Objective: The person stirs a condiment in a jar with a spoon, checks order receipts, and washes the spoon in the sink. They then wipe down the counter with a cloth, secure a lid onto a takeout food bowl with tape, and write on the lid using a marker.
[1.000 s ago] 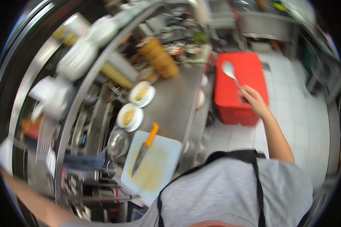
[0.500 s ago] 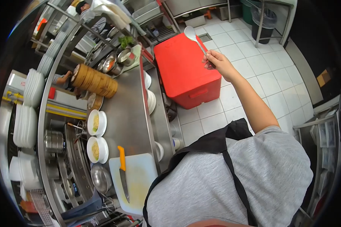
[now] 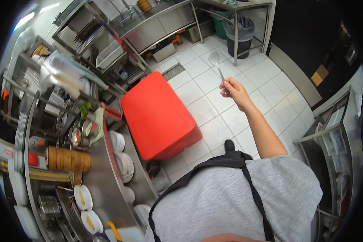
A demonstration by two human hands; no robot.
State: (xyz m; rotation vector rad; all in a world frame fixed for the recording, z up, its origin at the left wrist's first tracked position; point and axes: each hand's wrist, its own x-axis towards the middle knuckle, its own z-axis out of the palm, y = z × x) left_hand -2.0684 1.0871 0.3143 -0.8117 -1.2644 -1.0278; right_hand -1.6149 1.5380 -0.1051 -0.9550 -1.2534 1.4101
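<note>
My right hand (image 3: 234,92) is closed around the dark handle of a large serving spoon (image 3: 215,59), held out in front of me over the tiled floor. The spoon's bowl points away from me and is a little blurred. A red lidded box (image 3: 159,115) stands on the floor to the left of the hand, apart from it. My left hand is out of view.
On the steel counter (image 3: 103,177) at left are two white bowls of food (image 3: 84,197), stacked bamboo steamers (image 3: 68,159) and an orange-handled knife (image 3: 114,231). Plates (image 3: 125,166) sit on the shelf below. A lined bin (image 3: 238,38) stands ahead, a steel rack (image 3: 330,137) at right.
My view has turned to the right and further into the room, so the counter and red box sit further left. My right hand still holds the spoon. The co-worker's head has left view.
</note>
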